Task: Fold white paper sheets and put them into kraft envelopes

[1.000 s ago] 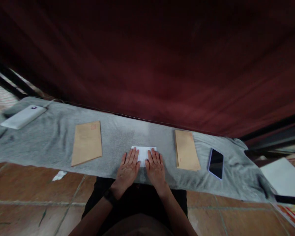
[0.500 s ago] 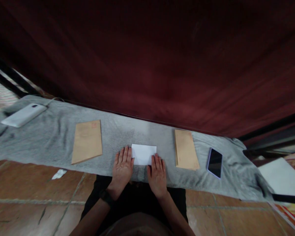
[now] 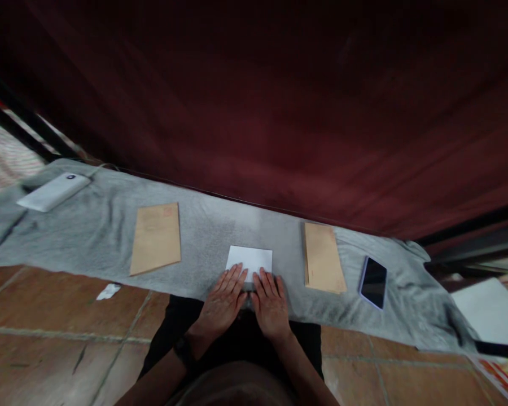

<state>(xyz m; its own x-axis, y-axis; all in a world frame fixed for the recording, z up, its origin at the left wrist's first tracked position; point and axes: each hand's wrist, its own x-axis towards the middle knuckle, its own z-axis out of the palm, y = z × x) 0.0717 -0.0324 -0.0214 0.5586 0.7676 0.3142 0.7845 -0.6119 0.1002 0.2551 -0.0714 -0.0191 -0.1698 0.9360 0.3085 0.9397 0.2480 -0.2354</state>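
A white sheet of paper [image 3: 249,256] lies on the grey cloth in front of me, its near edge partly covered by my fingers. My left hand [image 3: 225,296] rests flat, palm down, with its fingertips on the paper's near left part. Beside it, my right hand [image 3: 271,304] also lies flat, fingers stretched over the near right part. The two thumbs come close together below the sheet. To the left is a brown envelope [image 3: 156,239]; to the right sits a small stack of brown envelopes [image 3: 324,258].
Grey cloth [image 3: 207,225] covers the long, narrow surface. A phone [image 3: 373,282] with a purple edge lies at the right, and a white device [image 3: 54,193] with a cable at the far left. Behind hangs a dark red curtain [image 3: 254,129]. A white scrap [image 3: 109,291] is on the tiled floor.
My left hand has moved right, from beside the paper's left edge onto its near part. My right hand's fingers have shifted slightly inward. The view has shifted a little.
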